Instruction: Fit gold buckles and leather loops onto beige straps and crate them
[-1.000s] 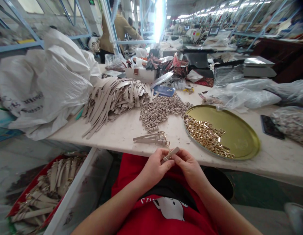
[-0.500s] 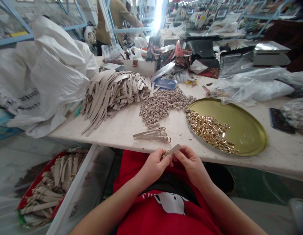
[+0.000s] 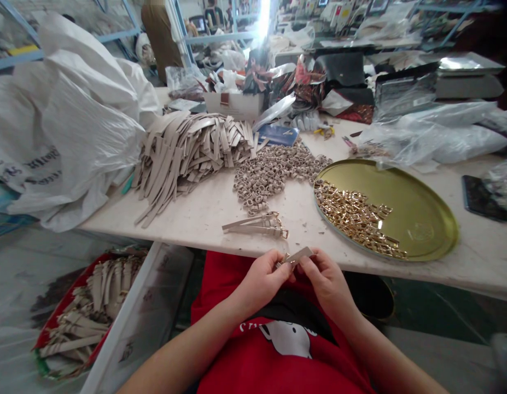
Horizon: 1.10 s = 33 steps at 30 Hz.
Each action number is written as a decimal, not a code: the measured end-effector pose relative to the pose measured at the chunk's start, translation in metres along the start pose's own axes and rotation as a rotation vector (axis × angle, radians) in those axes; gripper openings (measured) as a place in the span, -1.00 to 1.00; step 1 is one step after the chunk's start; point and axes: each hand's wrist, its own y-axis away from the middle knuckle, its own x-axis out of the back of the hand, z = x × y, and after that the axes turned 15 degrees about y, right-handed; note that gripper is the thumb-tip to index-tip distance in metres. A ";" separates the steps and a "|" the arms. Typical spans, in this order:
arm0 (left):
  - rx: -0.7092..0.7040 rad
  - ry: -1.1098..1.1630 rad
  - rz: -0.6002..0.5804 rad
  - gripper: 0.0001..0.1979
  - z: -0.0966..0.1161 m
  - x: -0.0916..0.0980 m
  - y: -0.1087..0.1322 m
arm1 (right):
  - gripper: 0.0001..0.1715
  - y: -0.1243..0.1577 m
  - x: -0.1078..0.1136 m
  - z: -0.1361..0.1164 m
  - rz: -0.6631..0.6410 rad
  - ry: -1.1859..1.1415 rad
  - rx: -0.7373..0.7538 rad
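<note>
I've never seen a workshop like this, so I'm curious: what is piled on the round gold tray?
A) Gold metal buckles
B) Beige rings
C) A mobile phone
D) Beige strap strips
A. The round gold tray holds a heap of shiny gold metal buckles.

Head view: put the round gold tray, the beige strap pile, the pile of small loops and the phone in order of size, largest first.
1. Round gold tray and beige strap pile: too alike to rank.
2. Pile of small loops.
3. Phone.
</note>
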 end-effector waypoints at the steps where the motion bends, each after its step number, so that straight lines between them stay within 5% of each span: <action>1: 0.008 0.008 -0.002 -0.84 0.000 0.000 -0.001 | -0.73 -0.002 -0.001 0.001 -0.044 -0.078 -0.054; 12: 0.055 0.069 0.036 -0.85 0.001 0.000 -0.008 | -0.74 -0.011 -0.001 -0.004 -0.029 -0.148 -0.127; 18: 0.029 -0.016 0.079 -0.80 -0.008 -0.001 -0.007 | -0.86 -0.001 -0.001 0.001 0.140 0.266 0.194; 21: 0.053 -0.040 0.013 -0.78 -0.006 -0.001 -0.002 | -0.83 0.000 0.002 0.000 0.060 0.194 0.046; 26: 0.112 -0.024 -0.042 -0.74 0.001 -0.002 0.007 | -0.72 -0.006 0.007 -0.004 -0.201 -0.259 -0.207; 33: 0.168 0.074 -0.027 -0.74 0.000 -0.006 0.012 | -0.67 -0.001 0.008 -0.006 -0.171 -0.298 -0.250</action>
